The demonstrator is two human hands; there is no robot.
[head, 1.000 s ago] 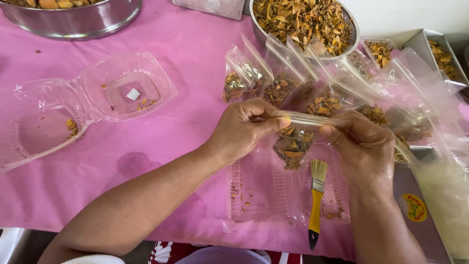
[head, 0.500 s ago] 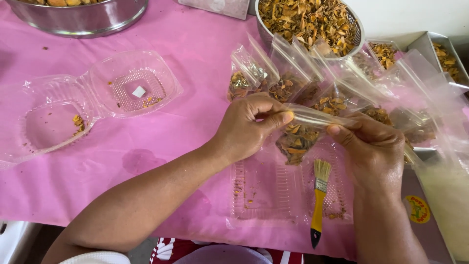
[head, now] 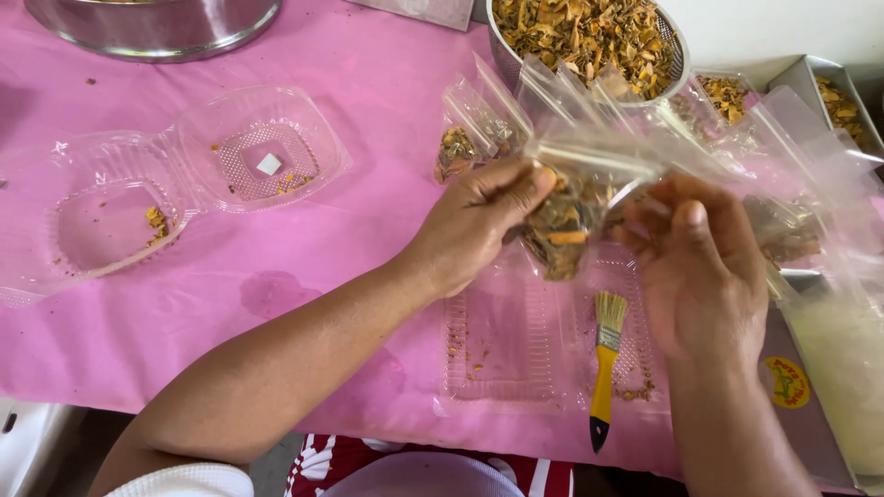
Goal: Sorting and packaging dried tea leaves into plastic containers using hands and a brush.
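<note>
The scene is lit brightly and evenly by soft daylight. Faint shadows are cast beneath the forearms onto the pink plastic tablecloth (head: 276, 276). Pale glare is seen on the open clear plastic clamshell box (head: 166, 184), and the clear plastic bags (head: 810, 184) at right are blurred.

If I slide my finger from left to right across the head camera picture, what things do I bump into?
Open clear clamshell box → left hand → small clear bag of dried bits → right hand → grey tray at the far right.
</note>
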